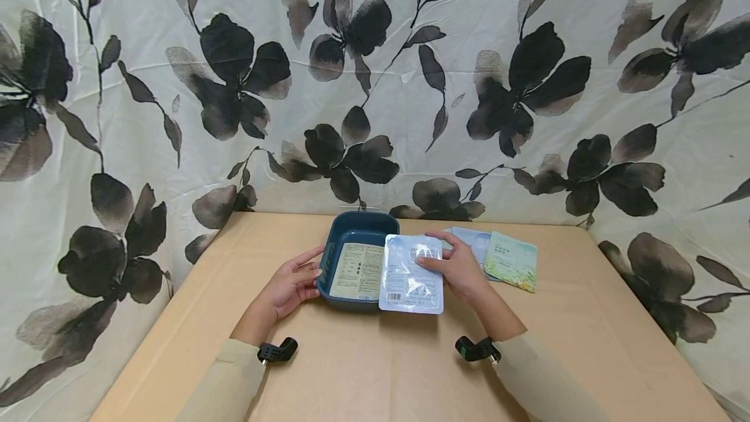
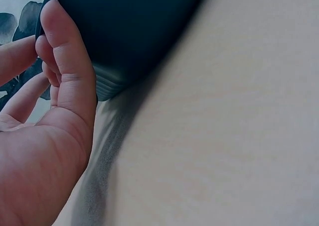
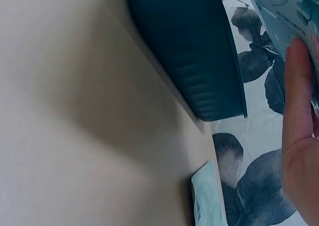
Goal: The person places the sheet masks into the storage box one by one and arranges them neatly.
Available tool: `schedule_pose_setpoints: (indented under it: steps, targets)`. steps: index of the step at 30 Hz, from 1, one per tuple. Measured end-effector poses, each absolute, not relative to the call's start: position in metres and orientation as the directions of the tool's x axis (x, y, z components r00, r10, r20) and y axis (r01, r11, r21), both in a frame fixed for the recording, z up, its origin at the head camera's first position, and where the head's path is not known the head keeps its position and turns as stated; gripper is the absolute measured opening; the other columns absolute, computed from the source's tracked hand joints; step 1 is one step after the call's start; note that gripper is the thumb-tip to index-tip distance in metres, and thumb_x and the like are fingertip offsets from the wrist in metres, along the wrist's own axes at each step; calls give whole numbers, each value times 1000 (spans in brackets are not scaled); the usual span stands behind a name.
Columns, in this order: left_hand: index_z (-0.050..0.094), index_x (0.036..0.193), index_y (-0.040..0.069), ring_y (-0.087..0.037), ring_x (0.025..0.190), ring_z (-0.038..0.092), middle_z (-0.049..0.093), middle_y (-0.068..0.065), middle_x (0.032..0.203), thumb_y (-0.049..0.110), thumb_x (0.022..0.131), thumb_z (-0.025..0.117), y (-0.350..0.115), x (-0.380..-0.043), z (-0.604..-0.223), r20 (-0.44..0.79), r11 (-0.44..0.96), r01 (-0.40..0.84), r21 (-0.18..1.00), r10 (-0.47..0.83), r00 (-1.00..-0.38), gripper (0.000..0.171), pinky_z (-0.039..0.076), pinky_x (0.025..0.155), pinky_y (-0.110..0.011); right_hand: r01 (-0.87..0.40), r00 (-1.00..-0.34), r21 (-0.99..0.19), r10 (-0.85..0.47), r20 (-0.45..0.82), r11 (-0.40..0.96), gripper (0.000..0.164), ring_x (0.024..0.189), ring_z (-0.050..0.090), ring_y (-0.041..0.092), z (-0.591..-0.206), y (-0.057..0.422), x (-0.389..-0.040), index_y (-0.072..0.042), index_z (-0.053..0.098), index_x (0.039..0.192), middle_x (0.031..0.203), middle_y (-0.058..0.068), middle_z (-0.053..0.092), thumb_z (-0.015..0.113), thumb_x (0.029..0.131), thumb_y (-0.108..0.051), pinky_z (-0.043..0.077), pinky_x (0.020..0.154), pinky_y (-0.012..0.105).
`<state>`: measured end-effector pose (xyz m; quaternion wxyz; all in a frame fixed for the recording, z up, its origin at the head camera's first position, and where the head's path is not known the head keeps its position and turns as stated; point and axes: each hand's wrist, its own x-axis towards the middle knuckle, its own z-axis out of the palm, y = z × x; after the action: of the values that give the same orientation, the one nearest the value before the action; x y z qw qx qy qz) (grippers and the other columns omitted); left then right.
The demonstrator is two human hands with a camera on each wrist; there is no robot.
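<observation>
A dark blue plastic bin (image 1: 351,308) stands near the table's back edge. Inside it lies a cream sachet (image 1: 355,272) covered in printed text. My left hand (image 1: 291,285) touches the bin's left side, its fingertips against the wall near the rim; the left wrist view shows these fingers (image 2: 70,71) loosely bent. My right hand (image 1: 463,272) pinches a light blue sachet (image 1: 411,288), thumb on the front and fingers behind. This sachet, printed with text and a barcode, is held upright before the bin's right side, hiding part of it.
To the right, a green sachet with a floral print (image 1: 512,262) overlaps a pale blue sachet (image 1: 471,239) on the tan table (image 1: 363,370). A floral cloth (image 1: 433,116) hangs behind the table. Black bands (image 1: 278,350) are on both wrists.
</observation>
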<state>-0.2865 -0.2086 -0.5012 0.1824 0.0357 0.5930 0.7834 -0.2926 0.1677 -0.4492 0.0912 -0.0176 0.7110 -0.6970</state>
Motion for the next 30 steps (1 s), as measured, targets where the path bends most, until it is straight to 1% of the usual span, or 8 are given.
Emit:
schedule_pose_setpoints:
  steps: [3,7,10,14,19,25,30]
  targets:
    - [37,160,20,-15,80,67,63,-11,123,8,102,60,-209,-286,-501,-163,-233,-247,941,327,-931,63,61,72,-27,102,-982,-995,-156,-104,24,69,91,77,29,-449,162,-295,-22,50,146,126,20,70,81,86,-6,63,77,43]
    - [39,159,21,-15,80,68,63,-12,123,8,102,60,-209,-286,-502,-167,-239,-252,938,326,-931,62,61,71,-28,97,-981,-995,-169,-100,26,69,90,77,28,-448,154,-298,-23,51,146,126,19,71,82,86,-7,63,74,39]
    - [39,159,21,-15,80,68,63,-13,124,8,102,60,-210,-285,-502,-170,-241,-255,936,326,-930,62,61,71,-27,88,-979,-996,-182,-88,5,69,91,77,29,-447,147,-299,-21,51,146,127,19,70,81,86,-4,63,76,38]
    - [38,159,21,-16,81,68,62,-16,128,8,103,59,-211,-285,-502,-165,-237,-252,938,332,-929,61,61,72,-27,82,-980,-996,-184,-76,-26,67,95,77,29,-447,137,-301,-19,51,145,128,20,70,79,86,-1,63,81,39]
    - [39,159,22,-16,81,68,61,-18,131,8,102,59,-212,-284,-501,-165,-240,-253,937,333,-928,62,61,72,-28,75,-981,-997,-180,-68,-31,67,95,77,28,-446,127,-306,-17,51,144,127,18,71,79,86,0,63,82,39]
    - [36,160,20,-15,81,68,64,-13,125,8,102,60,-212,-284,-502,-147,-240,-239,941,347,-926,64,61,72,-27,51,-984,-998,-175,-44,-34,68,94,77,30,-445,116,-312,-12,51,146,125,17,72,81,86,-2,63,79,41]
    - [35,161,19,-14,81,68,65,-11,125,9,103,60,-212,-285,-502,-136,-240,-232,943,359,-923,64,61,73,-27,41,-987,-999,-158,-38,-20,66,95,77,31,-443,109,-315,-13,52,144,125,18,72,80,86,-1,63,77,42]
